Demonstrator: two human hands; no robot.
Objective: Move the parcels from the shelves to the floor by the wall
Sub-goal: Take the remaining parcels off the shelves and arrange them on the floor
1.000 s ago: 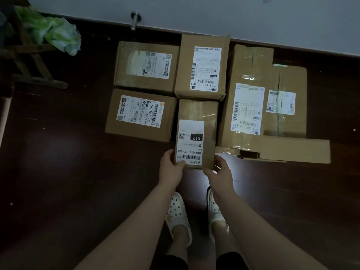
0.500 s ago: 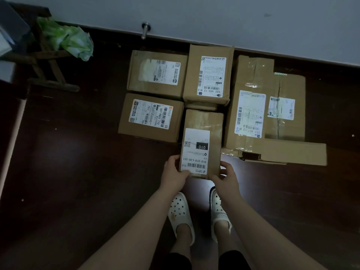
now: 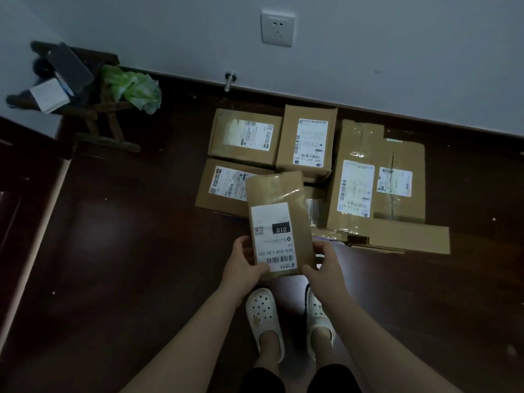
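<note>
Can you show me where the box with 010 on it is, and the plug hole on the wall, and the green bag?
Box with 010 [image 3: 279, 222]: head view, on its white label.
Wall socket [image 3: 277, 28]: head view, on its white faceplate.
Green bag [image 3: 133, 87]: head view, on its crumpled middle.
</note>
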